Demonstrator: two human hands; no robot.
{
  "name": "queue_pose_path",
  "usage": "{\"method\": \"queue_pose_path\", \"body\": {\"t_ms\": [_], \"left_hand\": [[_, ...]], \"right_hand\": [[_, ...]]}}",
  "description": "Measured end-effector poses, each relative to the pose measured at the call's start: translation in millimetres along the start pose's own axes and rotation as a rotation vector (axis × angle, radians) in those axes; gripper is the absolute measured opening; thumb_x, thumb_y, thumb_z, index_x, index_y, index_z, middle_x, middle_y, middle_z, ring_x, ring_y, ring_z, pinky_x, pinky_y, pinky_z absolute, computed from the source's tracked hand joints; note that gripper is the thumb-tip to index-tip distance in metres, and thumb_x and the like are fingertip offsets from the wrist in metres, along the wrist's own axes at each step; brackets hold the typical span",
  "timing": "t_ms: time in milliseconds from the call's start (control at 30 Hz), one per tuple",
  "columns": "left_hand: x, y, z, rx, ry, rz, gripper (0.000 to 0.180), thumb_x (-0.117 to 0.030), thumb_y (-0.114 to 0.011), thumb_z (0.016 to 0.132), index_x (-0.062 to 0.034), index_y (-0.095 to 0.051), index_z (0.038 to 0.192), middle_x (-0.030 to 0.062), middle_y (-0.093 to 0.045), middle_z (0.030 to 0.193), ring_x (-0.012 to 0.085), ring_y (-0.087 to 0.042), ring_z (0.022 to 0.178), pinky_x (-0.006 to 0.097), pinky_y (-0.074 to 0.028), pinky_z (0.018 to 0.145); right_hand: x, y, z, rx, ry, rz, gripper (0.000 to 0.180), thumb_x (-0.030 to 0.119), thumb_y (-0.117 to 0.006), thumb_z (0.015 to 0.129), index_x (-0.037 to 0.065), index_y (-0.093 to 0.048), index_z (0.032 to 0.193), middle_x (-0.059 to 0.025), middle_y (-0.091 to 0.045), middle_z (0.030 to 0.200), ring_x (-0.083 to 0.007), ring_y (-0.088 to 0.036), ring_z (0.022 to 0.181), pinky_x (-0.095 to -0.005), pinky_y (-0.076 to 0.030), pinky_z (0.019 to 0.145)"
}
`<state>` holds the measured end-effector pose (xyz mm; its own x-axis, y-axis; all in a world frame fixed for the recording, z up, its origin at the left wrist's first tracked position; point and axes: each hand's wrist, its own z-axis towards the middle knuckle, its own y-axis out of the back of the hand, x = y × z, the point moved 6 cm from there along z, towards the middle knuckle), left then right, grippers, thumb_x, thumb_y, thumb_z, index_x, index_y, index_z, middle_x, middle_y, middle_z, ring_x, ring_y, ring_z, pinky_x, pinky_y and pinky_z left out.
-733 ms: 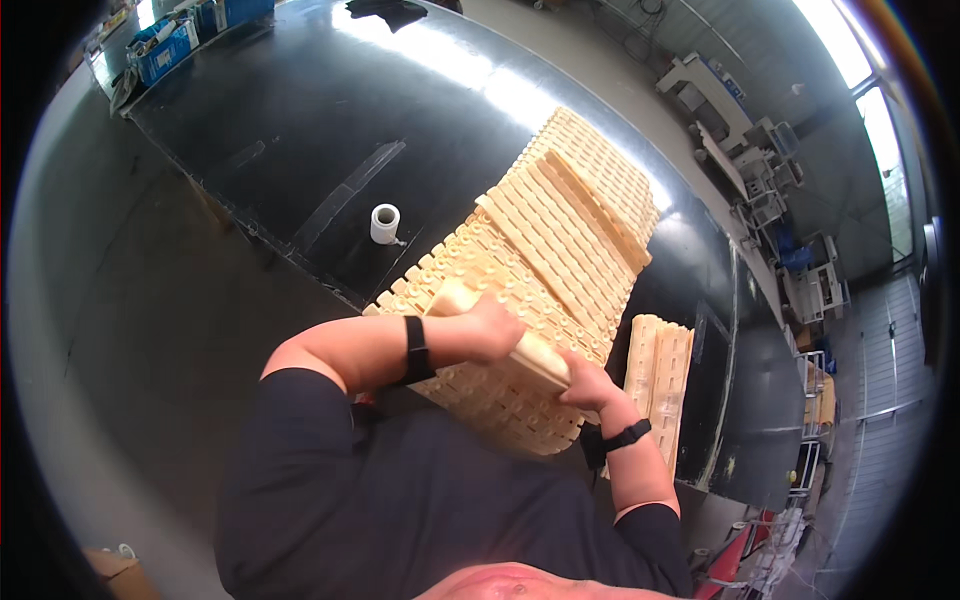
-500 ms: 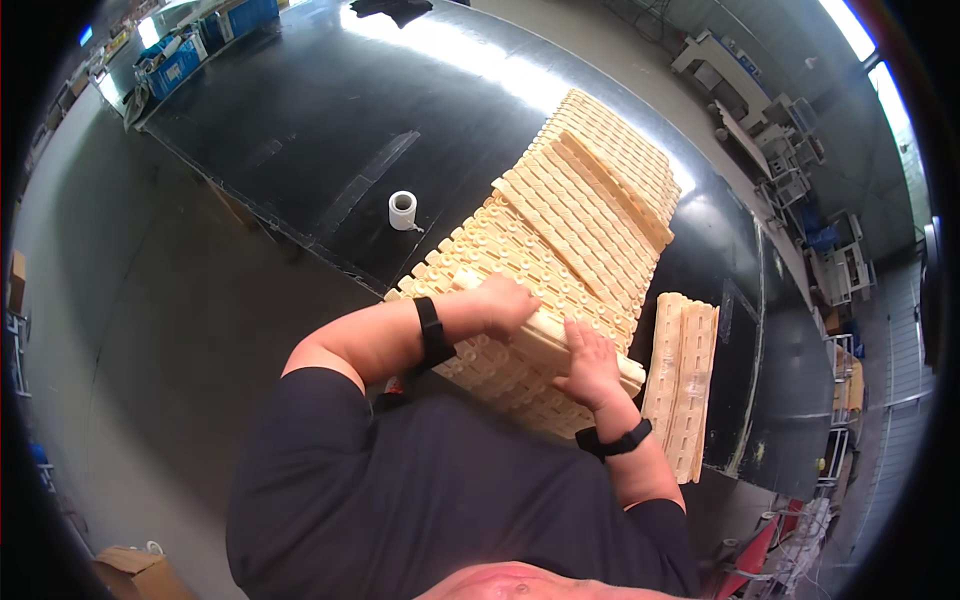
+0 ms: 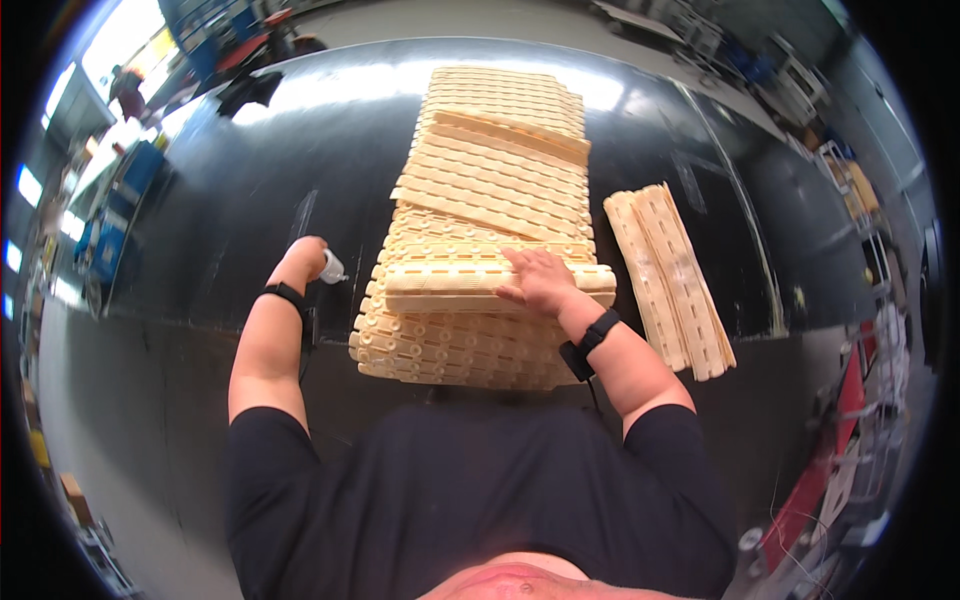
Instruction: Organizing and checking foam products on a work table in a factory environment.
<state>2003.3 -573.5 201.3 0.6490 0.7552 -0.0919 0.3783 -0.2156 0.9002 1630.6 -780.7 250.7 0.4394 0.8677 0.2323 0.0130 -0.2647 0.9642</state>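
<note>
At the left my left hand is closed round a small white roll standing on the black table; its fingers are partly hidden. A short loose tail sticks out at the roll's lower right. Near the middle, my right hand grips a bundle of cream plastic strips, its fingers over the top and its thumb on the near side. The bundle lies crosswise on a wide layer of cream slatted plastic with round knobs, which reaches the table's near edge.
More cream slatted strips lie stacked farther back, one piece askew. To the right, a separate pair of strips lies across the table edge. The black table bears a dark cloth at the far left, near blue boxes.
My left hand has left the bundle and moved left to the white roll. My right hand stays on the bundle. The view has turned, so the table now lies straighter ahead.
</note>
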Motion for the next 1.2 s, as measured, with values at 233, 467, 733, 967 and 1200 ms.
{"method": "queue_pose_path", "body": {"t_ms": [233,467,733,967,1200], "left_hand": [[-63,53,-5,-0.069,-0.082,-0.290,0.026,-0.001,-0.055,0.077,-0.0014,-0.066,0.101,0.0139,-0.068,0.088,0.0260,-0.069,0.075,0.035,-0.059,0.055],[-280,28,-42,0.537,-0.567,-0.567,0.048,0.011,-0.045,0.080,-0.0021,-0.057,0.125,0.0143,-0.062,0.108,0.0229,-0.066,0.088,0.030,-0.059,0.074],[-319,-17,-18,0.757,-0.422,-0.652,0.036,-0.006,-0.053,0.089,-0.0067,-0.058,0.125,0.0097,-0.065,0.103,0.0174,-0.065,0.088,0.029,-0.055,0.077],[-287,-5,53,0.177,-0.496,-0.062,0.036,-0.033,-0.063,0.081,-0.0059,-0.069,0.104,0.0105,-0.069,0.088,0.0219,-0.066,0.083,0.033,-0.050,0.072],[-272,18,47,-0.037,-0.471,0.178,0.039,-0.037,-0.065,0.080,-0.0068,-0.066,0.105,0.0126,-0.070,0.087,0.0281,-0.066,0.081,0.037,-0.051,0.074]], "right_hand": [[-24,0,-3,-0.114,-0.166,0.523,0.052,0.046,-0.058,0.086,0.009,-0.058,0.123,-0.0115,-0.065,0.109,-0.0269,-0.059,0.104,-0.0393,-0.045,0.090],[-35,6,-6,-0.453,-0.063,0.788,0.064,0.031,-0.077,0.072,0.015,-0.054,0.130,-0.0110,-0.057,0.120,-0.0269,-0.056,0.109,-0.0346,-0.044,0.096],[-43,13,-15,-0.830,-0.033,0.688,0.014,0.015,-0.075,0.071,0.015,-0.072,0.084,-0.0012,-0.065,0.100,-0.0216,-0.057,0.098,-0.0337,-0.046,0.087],[-23,10,-8,-0.589,0.045,0.462,0.008,0.023,-0.068,0.078,0.016,-0.071,0.076,0.0009,-0.068,0.081,-0.0215,-0.061,0.083,-0.0353,-0.047,0.076],[-19,8,-4,-0.379,0.075,0.410,0.020,0.036,-0.067,0.078,0.017,-0.071,0.083,0.0021,-0.068,0.090,-0.0205,-0.061,0.091,-0.0364,-0.045,0.080]]}}
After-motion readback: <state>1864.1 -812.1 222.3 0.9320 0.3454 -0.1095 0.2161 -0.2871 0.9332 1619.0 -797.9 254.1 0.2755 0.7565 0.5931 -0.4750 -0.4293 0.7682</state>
